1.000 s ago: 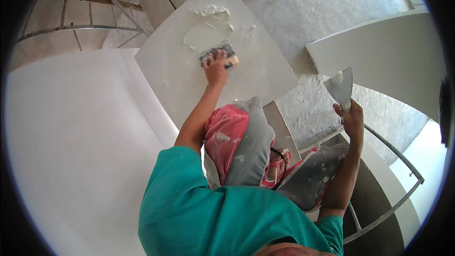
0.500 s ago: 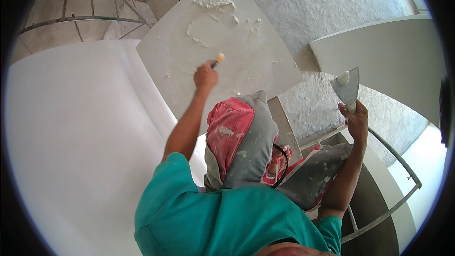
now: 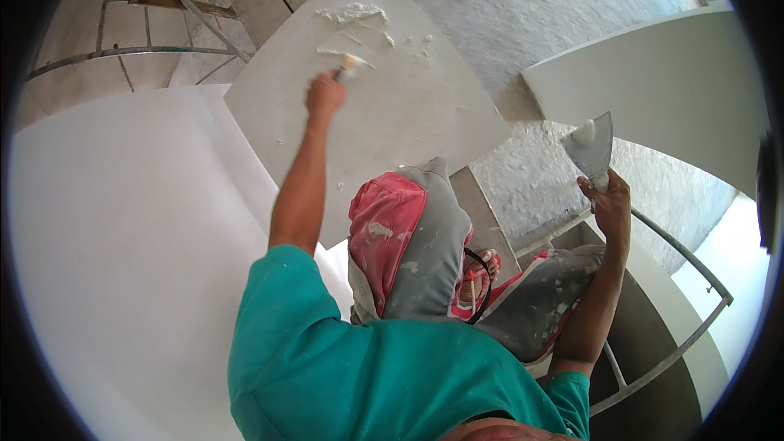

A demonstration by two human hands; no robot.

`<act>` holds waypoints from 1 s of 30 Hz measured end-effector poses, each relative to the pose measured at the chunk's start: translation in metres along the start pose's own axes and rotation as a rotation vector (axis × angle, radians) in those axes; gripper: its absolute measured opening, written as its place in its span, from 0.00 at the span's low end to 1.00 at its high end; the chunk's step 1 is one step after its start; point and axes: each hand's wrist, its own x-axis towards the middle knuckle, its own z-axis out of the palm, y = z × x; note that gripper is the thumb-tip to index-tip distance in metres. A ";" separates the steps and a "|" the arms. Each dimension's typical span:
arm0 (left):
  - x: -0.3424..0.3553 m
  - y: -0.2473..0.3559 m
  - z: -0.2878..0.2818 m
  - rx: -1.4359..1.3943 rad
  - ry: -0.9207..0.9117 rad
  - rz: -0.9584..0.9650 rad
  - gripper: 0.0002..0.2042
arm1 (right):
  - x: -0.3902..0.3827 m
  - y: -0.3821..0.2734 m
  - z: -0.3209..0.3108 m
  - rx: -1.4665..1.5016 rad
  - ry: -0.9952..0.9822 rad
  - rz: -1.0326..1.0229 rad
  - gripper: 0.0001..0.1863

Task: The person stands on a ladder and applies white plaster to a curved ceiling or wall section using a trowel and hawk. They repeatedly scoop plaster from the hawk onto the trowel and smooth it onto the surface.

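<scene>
My left hand point(image 3: 326, 96) is closed round a small tool point(image 3: 348, 62) with a dark grip part and an orange-cream end; motion blur hides its exact kind. It reaches over a pale flat board point(image 3: 400, 114), close to the lower edge of a smear of white putty point(image 3: 355, 12). At the right, my right hand point(image 3: 611, 202) grips a putty knife point(image 3: 600, 150) by its handle, blade up. A rounded white lump of putty point(image 3: 584, 132) clings to that blade. Whether the left tool touches the board I cannot tell.
Metal scaffold bars point(image 3: 155, 51) stand at the upper left, and a curved bar point(image 3: 686, 343) at the lower right. A large white surface point(image 3: 122, 261) fills the left. Rough grey plaster point(image 3: 563, 8) and a smooth pale panel point(image 3: 653, 90) lie to the right. My bent knee point(image 3: 408, 229) is below the board.
My left hand has moved away from me and a little left, taking the small tool up to the putty smear. The right hand with the putty knife stays nearly where it was.
</scene>
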 end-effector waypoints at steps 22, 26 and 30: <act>-0.078 0.010 0.105 0.149 0.281 0.519 0.27 | 0.005 0.001 0.006 0.009 0.001 -0.088 0.11; -0.064 -0.012 0.038 -0.023 0.162 0.372 0.19 | 0.000 0.010 0.003 -0.048 0.001 -0.062 0.12; -0.012 -0.049 0.022 0.075 0.258 -0.009 0.17 | 0.008 -0.004 0.006 -0.058 -0.021 -0.080 0.13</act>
